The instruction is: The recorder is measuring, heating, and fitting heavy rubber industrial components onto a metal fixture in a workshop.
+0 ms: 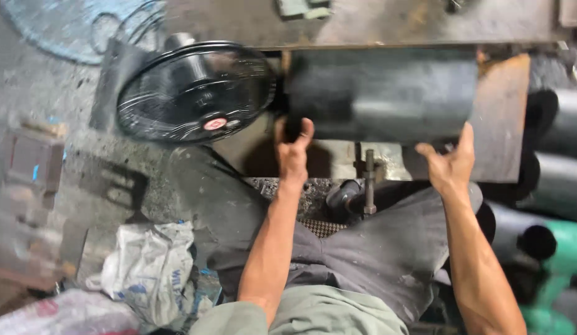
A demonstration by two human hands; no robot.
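A wide dark grey metal cylinder (pixel 388 93) lies on its side on a rusty steel work surface (pixel 502 118) in front of me. My left hand (pixel 293 152) grips the cylinder's left end, fingers hooked over the rim. At the cylinder's lower right edge, my right hand (pixel 451 162) has its fingers spread and its thumb raised against the wall. I cannot tell if this hand bears on the cylinder or is just off it. My knees in grey trousers sit below the surface.
A black caged fan (pixel 195 93) stands close on the left, touching the bench edge. A threaded bolt (pixel 369 180) hangs under the surface. More dark pipes (pixel 561 167) and a green fitting (pixel 558 260) lie at right. Crumpled white sacks (pixel 149 267) lie on the floor at left.
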